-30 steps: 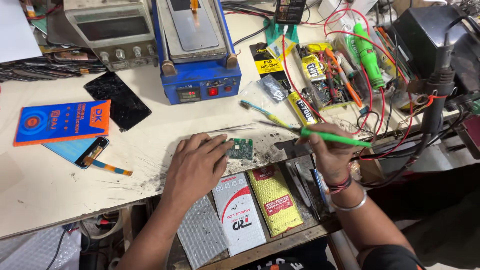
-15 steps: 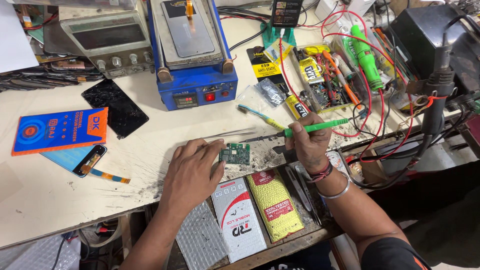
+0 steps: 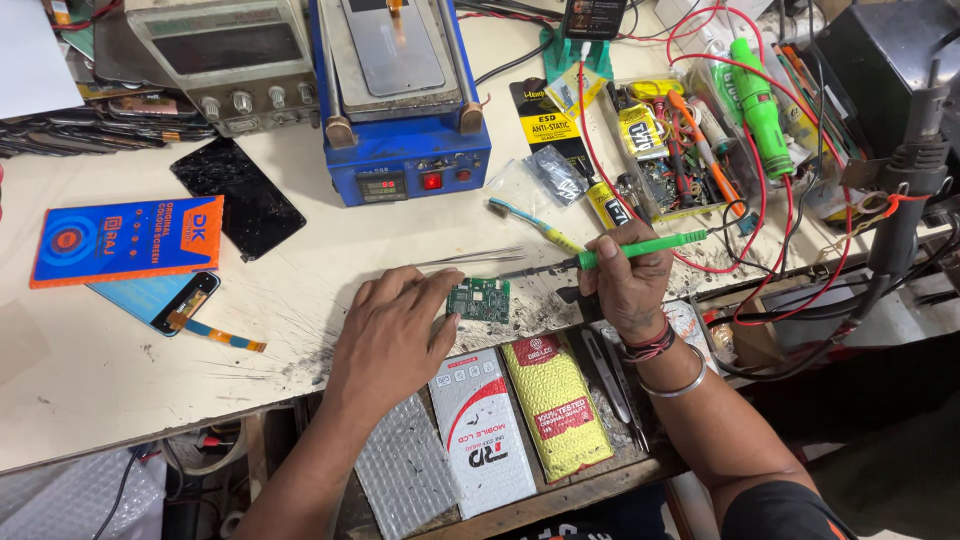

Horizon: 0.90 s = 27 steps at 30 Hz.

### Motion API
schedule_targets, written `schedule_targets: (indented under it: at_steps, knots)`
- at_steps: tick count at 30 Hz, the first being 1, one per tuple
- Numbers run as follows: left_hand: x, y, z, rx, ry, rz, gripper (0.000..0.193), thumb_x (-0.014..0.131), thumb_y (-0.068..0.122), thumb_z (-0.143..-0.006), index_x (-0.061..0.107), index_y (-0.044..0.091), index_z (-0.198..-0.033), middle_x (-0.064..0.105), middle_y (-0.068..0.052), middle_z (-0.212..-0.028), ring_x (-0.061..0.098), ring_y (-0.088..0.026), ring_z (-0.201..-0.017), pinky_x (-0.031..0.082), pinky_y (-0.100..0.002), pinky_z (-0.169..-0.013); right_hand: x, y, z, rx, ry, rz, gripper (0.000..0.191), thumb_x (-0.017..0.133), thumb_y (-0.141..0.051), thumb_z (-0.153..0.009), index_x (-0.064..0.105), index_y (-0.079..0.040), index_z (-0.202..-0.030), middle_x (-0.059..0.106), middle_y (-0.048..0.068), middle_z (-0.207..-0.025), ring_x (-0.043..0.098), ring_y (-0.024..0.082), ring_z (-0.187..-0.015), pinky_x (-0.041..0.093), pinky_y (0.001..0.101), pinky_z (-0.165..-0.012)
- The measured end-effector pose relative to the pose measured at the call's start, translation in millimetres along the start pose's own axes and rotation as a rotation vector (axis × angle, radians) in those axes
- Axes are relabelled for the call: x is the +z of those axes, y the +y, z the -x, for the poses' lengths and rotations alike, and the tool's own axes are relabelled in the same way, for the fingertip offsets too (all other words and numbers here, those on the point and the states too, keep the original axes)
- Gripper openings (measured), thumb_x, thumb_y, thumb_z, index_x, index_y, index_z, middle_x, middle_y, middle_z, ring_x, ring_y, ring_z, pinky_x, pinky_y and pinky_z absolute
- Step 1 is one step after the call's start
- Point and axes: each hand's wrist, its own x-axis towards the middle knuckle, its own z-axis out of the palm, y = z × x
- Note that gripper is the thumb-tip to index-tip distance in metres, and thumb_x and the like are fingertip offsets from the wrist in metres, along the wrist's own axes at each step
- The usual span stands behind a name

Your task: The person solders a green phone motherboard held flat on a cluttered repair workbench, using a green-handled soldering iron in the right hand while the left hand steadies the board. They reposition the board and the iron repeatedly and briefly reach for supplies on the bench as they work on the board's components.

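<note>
Two hands, left hand point(image 3: 395, 335) steadying circuit board point(image 3: 479, 300); right hand point(image 3: 625, 285) gripping soldering iron point(image 3: 600, 255)

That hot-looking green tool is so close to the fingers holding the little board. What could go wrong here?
The soldering iron in the right hand points its tip toward the small green circuit board, which the left hand pins down with its fingers; a slip might burn them. The red wires looping near the right hand could snag and jerk the iron. The tweezers lie close and might be knocked.
</note>
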Motion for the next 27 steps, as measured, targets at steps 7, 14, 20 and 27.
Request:
schedule_targets:
  at_steps: [7, 14, 20, 27]
  knots:
    - [-0.3, -3.3, 2.5, -0.075, -0.003, 0.117, 0.058, 0.072, 0.036, -0.089, 0.059, 0.012, -0.141, 0.069, -0.006, -0.128, 0.057, -0.023, -0.123, 0.044, -0.045, -0.102, 11.4, -16.2, -15.8, -0.056, -0.092, -0.062, 0.013, 0.063, -0.011, -0.107, 0.062, -0.002, -0.116, 0.069, 0.014, -0.096, 0.073, 0.023, -0.083, 0.062, 0.0365, -0.074]
    - [5.5, -13.3, 0.3, -0.002, 0.015, -0.004, 0.053, 0.07, 0.038, -0.09, 0.063, 0.012, -0.135, 0.067, -0.002, -0.135, 0.055, -0.023, -0.125, 0.042, -0.046, -0.104, -3.7, -17.3, -142.6, -0.345, 0.006, 0.911, 0.014, 0.065, -0.007, -0.118, 0.056, -0.006, -0.128, 0.076, 0.015, -0.128, 0.075, 0.024, -0.105, 0.06, 0.0407, -0.096]
    - [7.9, -27.0, -9.5, 0.007, 0.018, -0.02, 0.051, 0.069, 0.039, -0.091, 0.064, 0.011, -0.134, 0.066, -0.003, -0.136, 0.054, -0.024, -0.125, 0.042, -0.046, -0.105, 12.0, 13.3, -211.6, -0.283, -0.111, 1.362, 0.063, 0.085, -0.016, -0.094, 0.043, -0.009, -0.141, 0.047, 0.024, -0.158, 0.042, 0.044, -0.142, 0.035, 0.0549, -0.116]
    - [10.9, -45.2, -25.7, 0.011, 0.001, -0.006, 0.051, 0.068, 0.038, -0.092, 0.063, 0.01, -0.135, 0.065, -0.004, -0.138, 0.054, -0.024, -0.126, 0.042, -0.045, -0.104, 29.9, 43.9, -240.2, -0.169, -0.201, 1.589, 0.07, 0.082, -0.034, -0.1, 0.038, -0.008, -0.148, 0.05, 0.018, -0.15, 0.022, 0.044, -0.156, 0.017, 0.0769, -0.115]
